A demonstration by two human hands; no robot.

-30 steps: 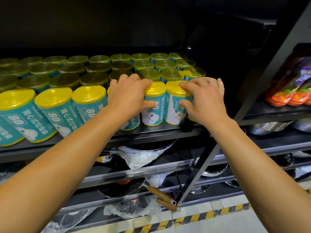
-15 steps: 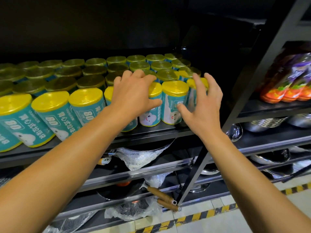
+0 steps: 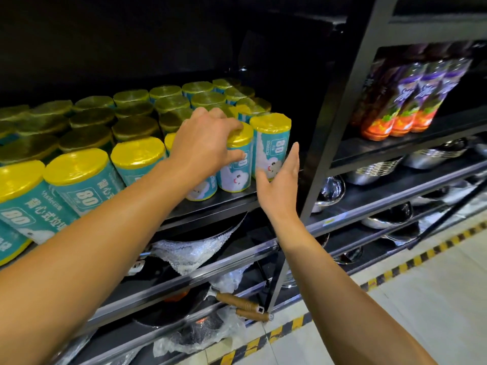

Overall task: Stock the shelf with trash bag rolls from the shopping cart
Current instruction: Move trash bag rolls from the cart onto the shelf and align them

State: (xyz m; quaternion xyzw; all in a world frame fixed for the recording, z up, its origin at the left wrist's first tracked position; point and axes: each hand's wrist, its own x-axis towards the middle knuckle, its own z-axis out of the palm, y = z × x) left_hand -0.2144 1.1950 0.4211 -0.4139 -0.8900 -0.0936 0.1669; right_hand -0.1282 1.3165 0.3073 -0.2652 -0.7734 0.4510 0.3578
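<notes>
Several teal trash bag rolls with yellow tops stand in rows on the black shelf (image 3: 210,209). My left hand (image 3: 205,146) reaches over the front row near the right end. Its fingers curl over the top of one roll (image 3: 237,167) and its thumb lies across the side. The rightmost front roll (image 3: 272,143) stands upright next to it. My right hand (image 3: 279,180) is flat with straight fingers, just right of that roll's lower part and holding nothing. The shopping cart is out of view.
A black shelf upright (image 3: 329,127) rises just right of the rolls. Purple and orange pouches (image 3: 408,101) stand on the neighbouring shelf, steel bowls (image 3: 369,169) below them. Lower shelves hold bubble-wrapped pans (image 3: 195,251) with wooden handles (image 3: 237,301). Yellow-black tape (image 3: 290,325) marks the floor.
My right hand has let go of the rightmost roll, opened and dropped to its right side. My left hand stays on the front rolls. The view has swung to the right.
</notes>
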